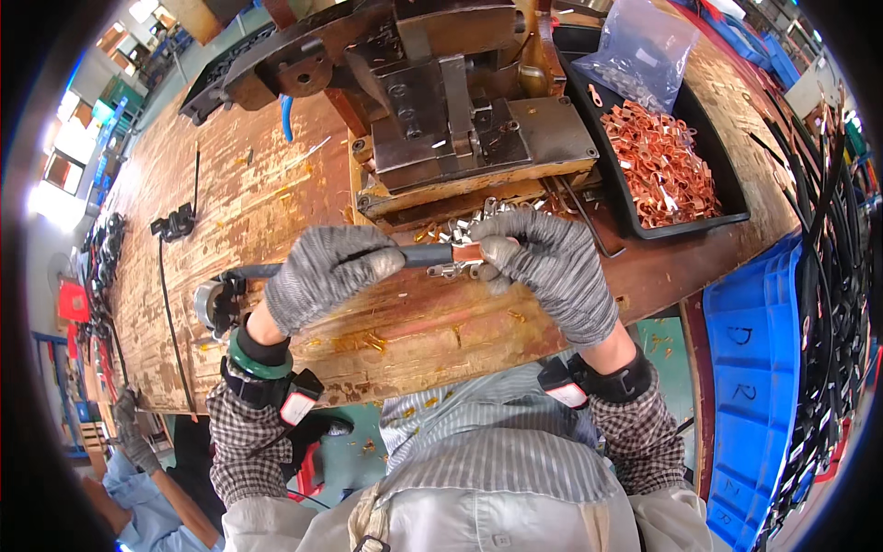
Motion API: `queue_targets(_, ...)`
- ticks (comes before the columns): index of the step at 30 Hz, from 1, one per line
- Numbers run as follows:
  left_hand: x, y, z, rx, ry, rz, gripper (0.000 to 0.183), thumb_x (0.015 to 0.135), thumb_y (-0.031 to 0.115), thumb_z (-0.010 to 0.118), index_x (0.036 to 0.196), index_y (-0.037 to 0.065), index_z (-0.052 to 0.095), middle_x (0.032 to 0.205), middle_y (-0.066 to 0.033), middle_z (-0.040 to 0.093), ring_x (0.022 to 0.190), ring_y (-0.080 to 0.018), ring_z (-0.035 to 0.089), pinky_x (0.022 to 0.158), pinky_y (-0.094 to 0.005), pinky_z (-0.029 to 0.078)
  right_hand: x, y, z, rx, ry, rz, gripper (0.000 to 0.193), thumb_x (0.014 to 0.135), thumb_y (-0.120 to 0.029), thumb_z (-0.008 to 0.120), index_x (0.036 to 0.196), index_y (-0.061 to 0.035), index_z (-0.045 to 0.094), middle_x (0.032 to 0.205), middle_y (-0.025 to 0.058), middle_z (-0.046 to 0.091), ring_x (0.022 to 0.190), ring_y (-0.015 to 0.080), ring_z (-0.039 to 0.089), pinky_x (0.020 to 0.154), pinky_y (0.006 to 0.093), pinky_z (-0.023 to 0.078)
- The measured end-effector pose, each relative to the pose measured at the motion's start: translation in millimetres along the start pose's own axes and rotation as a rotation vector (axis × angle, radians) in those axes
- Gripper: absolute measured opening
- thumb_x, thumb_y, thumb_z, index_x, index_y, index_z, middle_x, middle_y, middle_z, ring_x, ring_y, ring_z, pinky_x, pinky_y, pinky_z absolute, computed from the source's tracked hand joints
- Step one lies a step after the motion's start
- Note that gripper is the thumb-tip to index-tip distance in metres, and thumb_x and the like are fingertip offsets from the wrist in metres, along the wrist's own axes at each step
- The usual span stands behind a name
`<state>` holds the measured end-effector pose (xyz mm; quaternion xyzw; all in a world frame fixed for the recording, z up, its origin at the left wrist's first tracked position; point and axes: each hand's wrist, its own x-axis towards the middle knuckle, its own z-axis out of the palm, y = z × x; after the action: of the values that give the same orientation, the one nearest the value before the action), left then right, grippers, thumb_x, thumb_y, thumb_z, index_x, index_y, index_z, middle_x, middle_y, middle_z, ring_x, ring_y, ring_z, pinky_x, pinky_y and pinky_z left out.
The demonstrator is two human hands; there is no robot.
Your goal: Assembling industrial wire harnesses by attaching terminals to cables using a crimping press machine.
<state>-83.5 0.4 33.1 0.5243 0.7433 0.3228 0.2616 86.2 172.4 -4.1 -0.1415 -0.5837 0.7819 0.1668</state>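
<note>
My left hand [322, 276], in a grey knitted glove, is closed round a thick black cable [429, 255] above the table's front part. The cable runs out leftward behind that hand. At its right end sits a copper cable lug [467, 252], pinched between the thumb and fingers of my gloved right hand [552, 267]. My right fingers cover part of the lug, so how far the cable sits in it cannot be told. Small silver metal pieces [451, 270] lie just under and behind the joint.
A heavy metal press [451, 138] stands behind my hands. To its right, a black tray [708, 224] holds copper lugs [658, 166] and a plastic bag [644, 46]. A blue crate [754, 386] and black cables [828, 239] flank the right side. A co-worker's gloved hand [133, 428] shows lower left.
</note>
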Motion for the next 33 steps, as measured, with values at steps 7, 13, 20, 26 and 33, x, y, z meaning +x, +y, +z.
queue_targets(7, 17, 7, -20, 0.034, 0.129, 0.046, 0.021, 0.081, 0.018, 0.062, 0.09, -0.001, 0.064, 0.068, -0.0095, 0.059, 0.058, -0.0146, 0.051, 0.055, -0.0277, 0.043, 27, -24, -5, -0.078, -0.02, -0.125, 0.017, 0.08, -0.007, 0.061, 0.094, 0.0005, 0.064, 0.079, 0.0033, 0.063, 0.063, 0.007, 0.055, 0.056, 0.0188, 0.046)
queue_targets(13, 32, 15, -31, 0.061, 0.133, -0.02, 0.024, 0.079, 0.021, 0.064, 0.086, -0.001, 0.065, 0.064, -0.0093, 0.059, 0.056, -0.0122, 0.051, 0.054, -0.0276, 0.042, 37, -40, -19, 0.053, -0.086, -0.033, 0.022, 0.084, -0.008, 0.057, 0.103, 0.0011, 0.06, 0.088, 0.0089, 0.064, 0.074, 0.0139, 0.064, 0.063, 0.0226, 0.053)
queue_targets(20, 44, 22, -36, -0.006, 0.162, -0.11, 0.017, 0.078, 0.017, 0.064, 0.086, 0.001, 0.067, 0.076, -0.0073, 0.063, 0.068, -0.0146, 0.056, 0.063, -0.027, 0.044, 50, -44, -26, 0.069, -0.067, -0.056, 0.021, 0.083, -0.007, 0.058, 0.102, 0.0024, 0.06, 0.086, 0.0086, 0.064, 0.072, 0.0127, 0.063, 0.061, 0.0222, 0.054)
queue_targets(26, 48, 22, -39, 0.021, 0.191, -0.046, 0.02, 0.079, 0.014, 0.063, 0.092, -0.001, 0.066, 0.076, -0.0105, 0.065, 0.068, -0.0127, 0.058, 0.062, -0.0253, 0.046, 63, -42, -28, 0.023, -0.048, -0.121, 0.018, 0.081, -0.003, 0.059, 0.097, 0.0028, 0.06, 0.085, 0.009, 0.063, 0.069, 0.0127, 0.062, 0.057, 0.0217, 0.054)
queue_targets(33, 50, 9, -46, -0.048, 0.192, 0.016, 0.018, 0.08, 0.01, 0.057, 0.092, -0.001, 0.065, 0.083, -0.0104, 0.065, 0.075, -0.0179, 0.061, 0.067, -0.0263, 0.048, 75, -42, -28, 0.086, -0.023, -0.073, 0.011, 0.079, -0.001, 0.06, 0.089, 0.0023, 0.062, 0.079, 0.0088, 0.062, 0.065, 0.0146, 0.062, 0.055, 0.0228, 0.054)
